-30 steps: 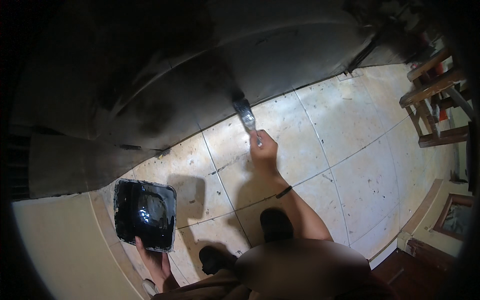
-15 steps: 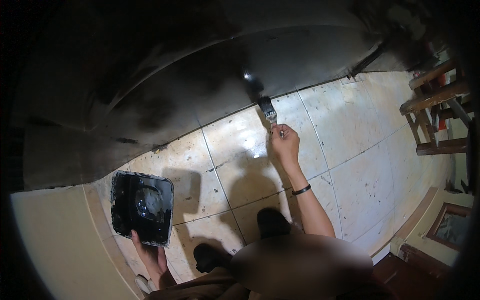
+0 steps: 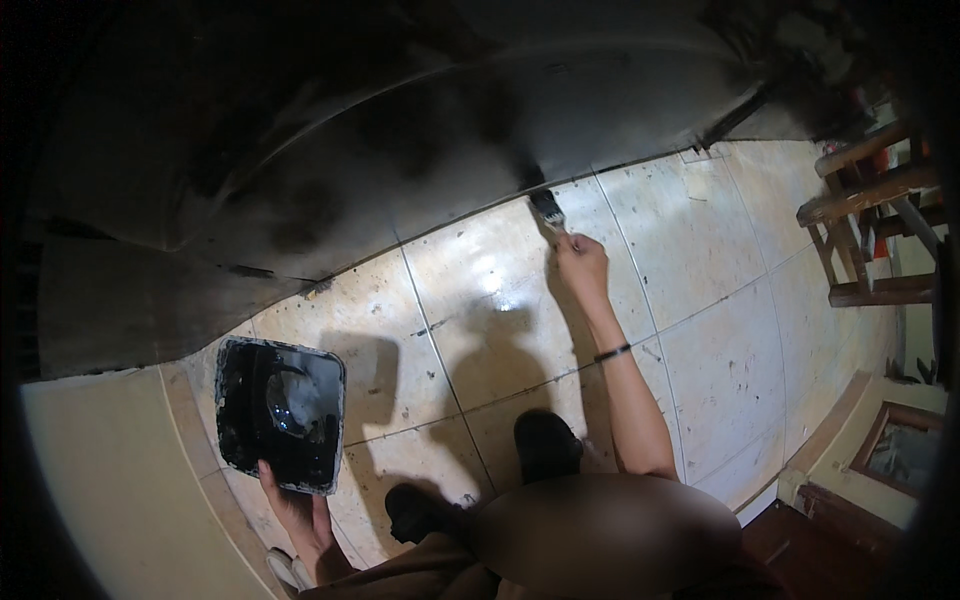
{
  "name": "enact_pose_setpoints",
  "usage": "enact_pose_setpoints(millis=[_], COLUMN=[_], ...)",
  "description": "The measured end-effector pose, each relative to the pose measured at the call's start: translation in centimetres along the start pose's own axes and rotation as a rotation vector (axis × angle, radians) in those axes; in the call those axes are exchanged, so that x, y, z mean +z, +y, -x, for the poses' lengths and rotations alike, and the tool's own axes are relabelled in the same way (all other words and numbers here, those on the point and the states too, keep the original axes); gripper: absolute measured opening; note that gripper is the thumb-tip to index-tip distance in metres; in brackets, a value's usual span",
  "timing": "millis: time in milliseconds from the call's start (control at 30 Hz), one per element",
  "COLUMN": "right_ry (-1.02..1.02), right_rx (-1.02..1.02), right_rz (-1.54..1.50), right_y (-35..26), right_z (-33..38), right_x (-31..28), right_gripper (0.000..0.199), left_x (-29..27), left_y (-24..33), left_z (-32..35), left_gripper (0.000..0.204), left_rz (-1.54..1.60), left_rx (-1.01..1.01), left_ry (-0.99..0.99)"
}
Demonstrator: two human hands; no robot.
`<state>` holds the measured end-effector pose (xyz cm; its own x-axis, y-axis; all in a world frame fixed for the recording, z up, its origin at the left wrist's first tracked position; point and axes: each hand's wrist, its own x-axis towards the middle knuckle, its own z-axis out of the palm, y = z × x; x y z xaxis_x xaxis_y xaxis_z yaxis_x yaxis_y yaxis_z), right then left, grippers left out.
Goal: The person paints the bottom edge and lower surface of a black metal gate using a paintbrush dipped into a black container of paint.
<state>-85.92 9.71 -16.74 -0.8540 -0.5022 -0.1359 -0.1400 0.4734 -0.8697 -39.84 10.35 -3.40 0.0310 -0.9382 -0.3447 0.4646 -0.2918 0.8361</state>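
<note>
A paintbrush (image 3: 549,209) with black-coated bristles is gripped near its ferrule in my right hand (image 3: 582,265), fingers closed around the handle. Its bristle end meets the lower edge of a large dark, curved surface (image 3: 400,180), close above the tiled floor; whether it touches cannot be told for sure. At the lower left, my left hand (image 3: 292,508) holds a squarish tub (image 3: 338,405) by its near side, thumb over the rim. Glossy black paint (image 3: 250,400) coats the inside of the tub, with a pale reflection in it.
Paint-specked cream tiles (image 3: 720,300) cover the floor, with my dark shoes (image 3: 547,445) on them. A wooden frame (image 3: 870,195) like a stool stands at the right. A pale wall (image 3: 110,470) rises at the left; a light-coloured shoe (image 3: 282,570) shows near my left wrist.
My right hand and the brush have shifted a little to the right along the dark surface's lower edge. The bright glint on that surface is gone. My left hand and the tub barely moved.
</note>
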Motion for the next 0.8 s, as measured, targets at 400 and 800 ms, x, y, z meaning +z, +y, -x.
enact_pose_setpoints(millis=[400,800], right_ry=[0.01,-0.008], right_rx=[-0.046,-0.109], right_rz=[-0.066,0.089], right_y=[-0.7,0.1], right_z=[-1.6,-0.3], right_x=[-0.8,0.9], right_gripper=[0.035,0.035], left_x=[0.1,-0.8], left_y=[0.2,0.3], left_z=[0.1,-0.6], left_gripper=[0.067,0.063], left_rz=[0.0,0.069], left_rx=[-0.002,-0.026], left_ry=[-0.013,-0.022])
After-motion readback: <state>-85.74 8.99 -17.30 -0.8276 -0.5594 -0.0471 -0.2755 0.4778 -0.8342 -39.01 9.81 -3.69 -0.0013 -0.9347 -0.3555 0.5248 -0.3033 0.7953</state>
